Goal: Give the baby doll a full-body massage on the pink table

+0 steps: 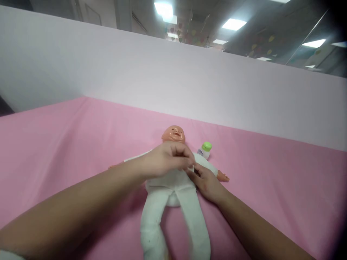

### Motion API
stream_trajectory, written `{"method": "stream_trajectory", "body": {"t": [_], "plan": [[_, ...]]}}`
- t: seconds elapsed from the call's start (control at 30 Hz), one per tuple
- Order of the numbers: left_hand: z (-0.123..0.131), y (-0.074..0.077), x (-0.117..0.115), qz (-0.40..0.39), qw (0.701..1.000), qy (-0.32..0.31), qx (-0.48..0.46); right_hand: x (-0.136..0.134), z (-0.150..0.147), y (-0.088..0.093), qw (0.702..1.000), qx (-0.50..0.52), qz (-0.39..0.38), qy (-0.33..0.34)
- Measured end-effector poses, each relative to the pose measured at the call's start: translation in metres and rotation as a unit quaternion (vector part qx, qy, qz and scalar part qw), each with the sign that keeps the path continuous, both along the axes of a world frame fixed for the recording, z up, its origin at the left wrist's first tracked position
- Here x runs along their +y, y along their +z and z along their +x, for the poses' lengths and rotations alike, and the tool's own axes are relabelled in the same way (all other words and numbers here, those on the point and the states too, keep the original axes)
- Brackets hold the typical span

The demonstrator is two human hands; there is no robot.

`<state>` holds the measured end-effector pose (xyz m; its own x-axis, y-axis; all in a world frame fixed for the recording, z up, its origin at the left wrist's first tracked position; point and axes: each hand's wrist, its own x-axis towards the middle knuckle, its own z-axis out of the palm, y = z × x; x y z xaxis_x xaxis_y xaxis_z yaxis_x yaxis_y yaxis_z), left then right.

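While doll (173,182) is lying, head toward sheet's (257,162) far edge | suit (187,198) on, handling seemingly unfinished | left hand (172,159), right hand (208,181) curling at torso, grip unclear

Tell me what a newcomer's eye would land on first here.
Probably the white-clothed doll, lying face up on the pink surface. The left hand is over its chest, the right hand at its side. Next, the green-capped bottle beside its arm, right of centre.

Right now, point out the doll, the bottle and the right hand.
Doll (171,181), head view, white-clad lower torso.
Bottle (204,153), head view, whitish lower body.
Right hand (207,183), head view, back of the hand.
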<state>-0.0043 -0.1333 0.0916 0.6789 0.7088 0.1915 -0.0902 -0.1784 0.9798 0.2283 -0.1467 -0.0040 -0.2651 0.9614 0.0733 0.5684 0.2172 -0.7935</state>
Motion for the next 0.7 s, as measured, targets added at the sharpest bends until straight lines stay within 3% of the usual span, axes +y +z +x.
{"method": "stream_trajectory", "body": {"t": [0.1, 0.17, 0.23, 0.7], "plan": [[-0.009, -0.041, 0.049, -0.089, 0.992, 0.083, -0.009, 0.002, 0.000, -0.005, 1.000, 0.015, -0.009, 0.000], [-0.016, -0.060, 0.065, -0.158, 0.983, 0.082, -0.046, 0.003, 0.001, -0.008, 1.000, 0.018, -0.011, -0.002], [-0.020, -0.068, 0.070, -0.187, 0.977, 0.071, -0.069, 0.003, 0.002, -0.010, 1.000, 0.021, -0.013, -0.001], [-0.017, -0.069, 0.069, -0.194, 0.975, 0.079, -0.073, 0.002, 0.002, -0.007, 0.999, 0.023, -0.030, -0.002]]}}
